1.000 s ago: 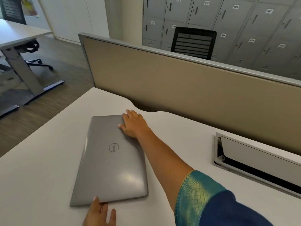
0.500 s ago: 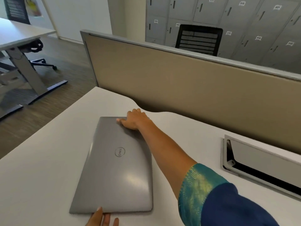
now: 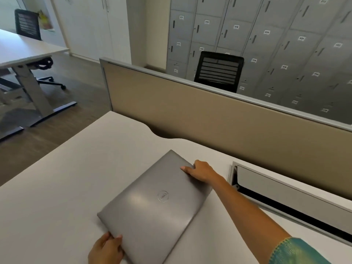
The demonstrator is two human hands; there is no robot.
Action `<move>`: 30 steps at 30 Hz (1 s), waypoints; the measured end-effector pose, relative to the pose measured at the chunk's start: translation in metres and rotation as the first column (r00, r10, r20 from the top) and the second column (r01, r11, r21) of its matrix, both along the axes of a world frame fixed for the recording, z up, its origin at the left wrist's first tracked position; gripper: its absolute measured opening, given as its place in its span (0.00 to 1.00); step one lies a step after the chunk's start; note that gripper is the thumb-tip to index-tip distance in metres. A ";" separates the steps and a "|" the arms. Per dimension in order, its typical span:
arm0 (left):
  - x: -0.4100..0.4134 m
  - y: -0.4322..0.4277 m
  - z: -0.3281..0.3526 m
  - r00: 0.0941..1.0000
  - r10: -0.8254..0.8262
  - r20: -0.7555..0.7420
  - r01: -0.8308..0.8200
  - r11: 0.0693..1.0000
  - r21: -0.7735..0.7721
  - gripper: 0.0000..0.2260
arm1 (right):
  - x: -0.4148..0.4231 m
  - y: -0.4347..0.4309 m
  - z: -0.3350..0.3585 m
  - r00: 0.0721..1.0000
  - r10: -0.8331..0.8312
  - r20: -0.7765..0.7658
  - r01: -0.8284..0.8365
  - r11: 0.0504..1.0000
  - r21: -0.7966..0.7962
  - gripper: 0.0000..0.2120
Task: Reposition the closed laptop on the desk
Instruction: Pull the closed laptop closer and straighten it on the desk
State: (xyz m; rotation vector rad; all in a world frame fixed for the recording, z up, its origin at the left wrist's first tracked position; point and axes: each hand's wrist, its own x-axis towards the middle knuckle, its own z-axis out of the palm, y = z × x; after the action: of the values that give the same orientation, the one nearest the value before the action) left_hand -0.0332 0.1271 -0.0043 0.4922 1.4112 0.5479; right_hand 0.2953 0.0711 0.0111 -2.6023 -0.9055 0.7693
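Broadly: white bench (image 3: 57, 187), smooth, low friction. Closed laptop (image 3: 152, 202), grey metal slab lying angled mid-bench; judged rigid, moderately heavy, slick-lidded, scratch-prone, best held at opposite edges. Right hand (image 3: 202, 170) grasps its far edge beside the cable tray (image 3: 285, 191); left hand (image 3: 105, 250) grips the near corner.

Soft, even indoor light; a pale sheen on the laptop (image 3: 152, 202) lid; straight lines bow at the edges; slight blur.
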 end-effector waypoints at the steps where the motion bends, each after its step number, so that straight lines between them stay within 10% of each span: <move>1: -0.001 -0.007 0.007 0.996 -0.074 -0.048 0.076 0.996 0.038 0.20 | -0.003 -0.019 0.001 1.000 -0.020 -0.005 0.020 1.000 0.006 0.29; 30: 0.027 -0.221 0.025 0.633 -0.719 -0.288 0.772 0.616 0.158 0.17 | -0.181 -0.496 0.003 0.653 -0.725 -0.219 0.757 0.639 0.138 0.23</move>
State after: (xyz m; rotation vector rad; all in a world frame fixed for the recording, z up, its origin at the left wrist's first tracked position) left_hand -0.0062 -0.0939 0.0210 1.3248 1.1641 -0.0198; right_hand 0.1143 -0.4245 0.0138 -2.3428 0.1754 0.5511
